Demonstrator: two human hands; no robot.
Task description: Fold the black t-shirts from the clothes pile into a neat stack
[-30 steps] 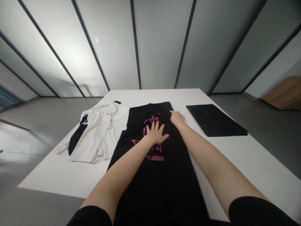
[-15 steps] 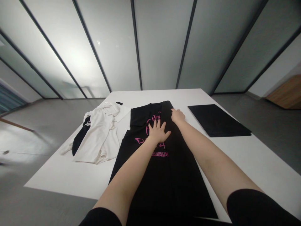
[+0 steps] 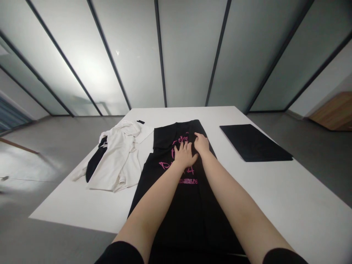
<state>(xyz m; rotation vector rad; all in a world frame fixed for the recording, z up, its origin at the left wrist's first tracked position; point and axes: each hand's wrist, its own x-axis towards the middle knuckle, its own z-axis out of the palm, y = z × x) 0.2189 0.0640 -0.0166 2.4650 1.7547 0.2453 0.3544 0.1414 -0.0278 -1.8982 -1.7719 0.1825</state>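
Head view:
- Black printed T-shirt lies lengthwise, spread and unfolded, mid-tabletop.
- Left hand presses it with splayed fingers, ungripping; right hand curls on it, grip unclear.
- Rumpled white shirt lies leftward.

Two bare hands, a left hand and a right hand, show in view above two black sleeves, one at each lower corner, and there is one white table bearing three main items: one black garment with pink print, one crumpled white garment and one flat black mat. One black strip of cloth and one small black tag show beside the white garment, and one wooden cabinet stands off to the far right
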